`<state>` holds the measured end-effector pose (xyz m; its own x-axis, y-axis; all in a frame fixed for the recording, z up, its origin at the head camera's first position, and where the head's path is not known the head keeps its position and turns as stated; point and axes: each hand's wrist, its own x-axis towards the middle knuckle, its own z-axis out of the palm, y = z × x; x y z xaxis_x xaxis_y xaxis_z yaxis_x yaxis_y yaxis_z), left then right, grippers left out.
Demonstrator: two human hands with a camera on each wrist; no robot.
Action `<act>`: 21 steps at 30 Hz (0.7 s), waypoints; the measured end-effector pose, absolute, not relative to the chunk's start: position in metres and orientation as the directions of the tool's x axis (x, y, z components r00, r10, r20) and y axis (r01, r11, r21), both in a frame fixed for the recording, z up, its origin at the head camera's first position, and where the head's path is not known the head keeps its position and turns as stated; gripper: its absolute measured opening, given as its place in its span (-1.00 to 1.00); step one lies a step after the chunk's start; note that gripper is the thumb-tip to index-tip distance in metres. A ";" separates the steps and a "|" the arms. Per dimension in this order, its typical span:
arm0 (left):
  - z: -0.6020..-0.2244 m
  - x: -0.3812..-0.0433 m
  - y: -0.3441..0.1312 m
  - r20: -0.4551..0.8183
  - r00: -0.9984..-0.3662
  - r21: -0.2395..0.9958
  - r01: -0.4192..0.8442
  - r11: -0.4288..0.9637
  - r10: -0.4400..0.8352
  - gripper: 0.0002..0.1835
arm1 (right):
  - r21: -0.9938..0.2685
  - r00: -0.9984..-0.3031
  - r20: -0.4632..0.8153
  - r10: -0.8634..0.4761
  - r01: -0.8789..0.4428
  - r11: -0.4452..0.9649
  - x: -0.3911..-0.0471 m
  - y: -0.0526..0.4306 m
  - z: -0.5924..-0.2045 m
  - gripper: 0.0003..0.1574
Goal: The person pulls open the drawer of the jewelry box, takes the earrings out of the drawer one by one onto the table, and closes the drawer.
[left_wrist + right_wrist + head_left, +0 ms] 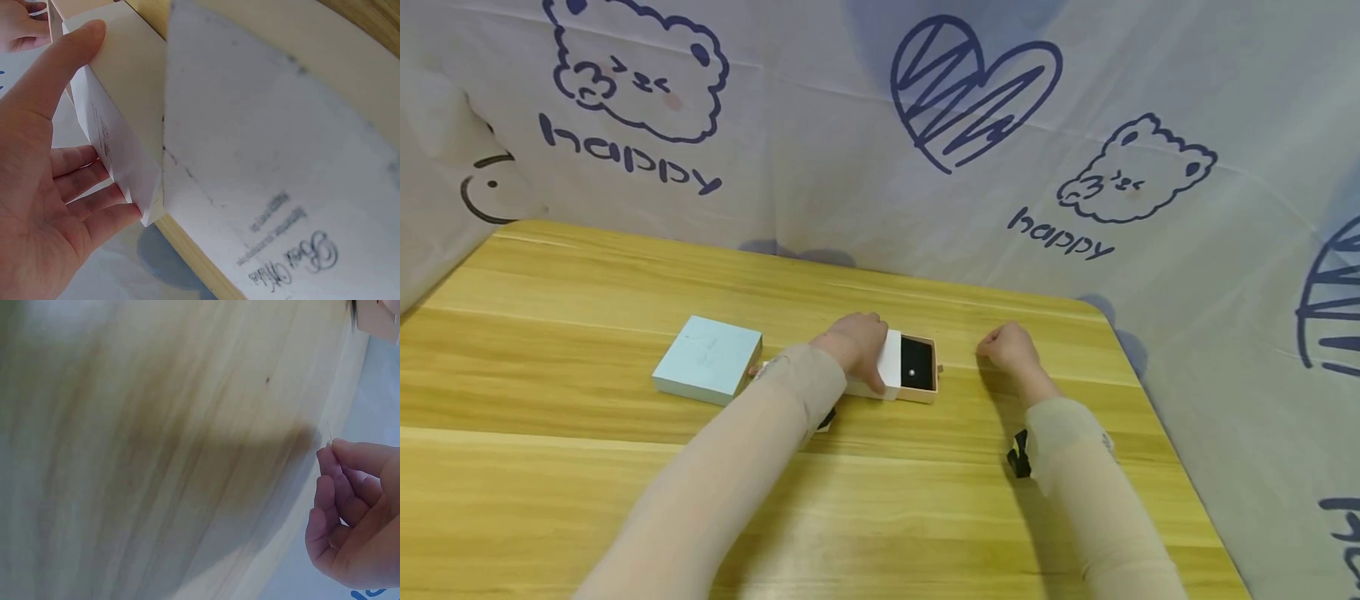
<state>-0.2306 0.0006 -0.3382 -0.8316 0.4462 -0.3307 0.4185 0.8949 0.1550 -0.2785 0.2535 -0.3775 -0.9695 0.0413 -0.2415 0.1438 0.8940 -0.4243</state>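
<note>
My left hand [859, 342] grips a white box sleeve [891, 367], thumb on one side and fingers against the lettered face. A pinkish drawer [919, 397] stands partly out of the sleeve's right end, with a small fabric tab. Inside lies a black pad [917, 354] bearing one small white bead [912, 372]. To the right, my right hand [1011, 350] is held apart from the box. In the right wrist view its thumb and forefinger pinch a tiny stud earring [329, 439] with a thin pin pointing up; most of it is hidden by the fingertips.
A pale blue box [707, 358] sits left of the left forearm on the wooden table [887, 500]. In the left wrist view a pale lettered box [269, 156] looms close to the camera. A printed cloth [820, 125] hangs behind the table's back edge.
</note>
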 end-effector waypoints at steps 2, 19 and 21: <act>-0.338 -0.230 0.000 -0.329 -0.833 0.156 0.417 0.895 0.445 -0.11 | -0.402 -0.971 -0.233 0.044 0.138 0.905 -0.277 0.253 -0.377 -0.66; -0.339 -0.231 0.001 -0.326 -0.838 0.159 0.408 0.899 0.437 -0.14 | -0.351 -0.962 -0.268 0.058 0.154 0.923 -0.271 0.249 -0.372 -0.71; -0.339 -0.231 0.002 -0.325 -0.838 0.155 0.410 0.899 0.438 -0.13 | -0.349 -0.960 -0.272 0.061 0.158 0.924 -0.271 0.249 -0.372 -0.70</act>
<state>-0.2311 0.0016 -0.3390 -0.8381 0.4383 -0.3249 0.4101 0.8988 0.1548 -0.2710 0.2491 -0.3717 -0.9605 0.0613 -0.2716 0.1578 0.9236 -0.3494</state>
